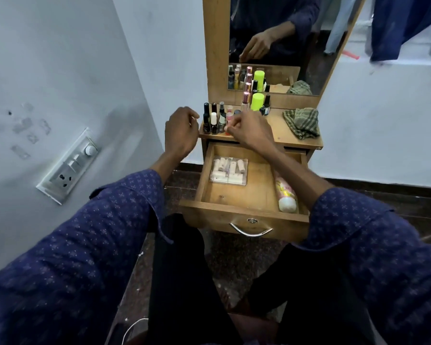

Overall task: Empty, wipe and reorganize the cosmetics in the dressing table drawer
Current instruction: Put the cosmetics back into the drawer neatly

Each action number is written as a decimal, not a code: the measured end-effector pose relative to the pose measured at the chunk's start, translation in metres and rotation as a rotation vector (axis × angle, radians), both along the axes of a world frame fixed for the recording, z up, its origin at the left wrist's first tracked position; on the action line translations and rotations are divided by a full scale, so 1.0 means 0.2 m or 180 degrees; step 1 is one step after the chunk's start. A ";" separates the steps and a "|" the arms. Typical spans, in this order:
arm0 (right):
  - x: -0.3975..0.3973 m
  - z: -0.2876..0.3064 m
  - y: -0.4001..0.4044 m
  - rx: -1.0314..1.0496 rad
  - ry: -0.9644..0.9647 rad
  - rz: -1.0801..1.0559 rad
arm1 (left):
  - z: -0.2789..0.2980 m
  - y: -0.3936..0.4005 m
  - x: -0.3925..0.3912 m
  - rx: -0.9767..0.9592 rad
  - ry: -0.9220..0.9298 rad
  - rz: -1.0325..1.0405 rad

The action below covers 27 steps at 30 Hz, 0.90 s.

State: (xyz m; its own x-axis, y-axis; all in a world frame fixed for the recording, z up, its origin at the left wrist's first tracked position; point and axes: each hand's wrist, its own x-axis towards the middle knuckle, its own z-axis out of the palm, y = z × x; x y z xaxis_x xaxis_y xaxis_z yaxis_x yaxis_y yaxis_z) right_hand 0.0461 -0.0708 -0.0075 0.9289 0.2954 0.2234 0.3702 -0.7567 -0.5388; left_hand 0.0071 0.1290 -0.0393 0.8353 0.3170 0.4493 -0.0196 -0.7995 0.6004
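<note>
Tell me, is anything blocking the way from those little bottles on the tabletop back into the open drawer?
Nothing visible does. The small bottles stand at the tabletop's front edge, directly above the open drawer, whose middle floor is bare.

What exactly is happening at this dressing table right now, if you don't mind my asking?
A person sits before the open drawer, sorting cosmetics. The right hand is among the small bottles lined up on the tabletop; whether it holds one is unclear. The left hand hovers loosely curled beside them, holding nothing. A clear case and a pink-and-white bottle lie in the drawer. A checked cloth sits crumpled on the tabletop.
</note>
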 end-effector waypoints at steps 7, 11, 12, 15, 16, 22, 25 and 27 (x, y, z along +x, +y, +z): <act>0.22 0.23 0.15 -0.0288 -0.0665 0.0242 | 0.17 0.10 0.23 0.0084 0.0080 -0.0174; 0.32 0.27 0.23 -0.0626 -0.0749 0.0301 | 0.20 0.10 0.30 0.0169 0.0277 -0.0220; 0.34 0.27 0.25 -0.0737 -0.0719 0.0321 | 0.20 0.09 0.31 0.0182 0.0309 -0.0235; 0.40 0.26 0.29 -0.1008 -0.0638 0.0347 | 0.22 0.09 0.33 0.0247 0.0414 -0.0251; 0.41 0.26 0.31 -0.1066 -0.0614 0.0346 | 0.22 0.10 0.34 0.0278 0.0466 -0.0266; 0.48 0.25 0.36 -0.1211 -0.0463 0.0383 | 0.22 0.09 0.39 0.0176 0.0629 -0.0323; 0.51 0.24 0.36 -0.1194 -0.0513 0.0412 | 0.21 0.09 0.40 0.0095 0.0599 -0.0286; 0.51 0.22 0.36 -0.1170 -0.0565 0.0405 | 0.20 0.09 0.40 0.0040 0.0509 -0.0239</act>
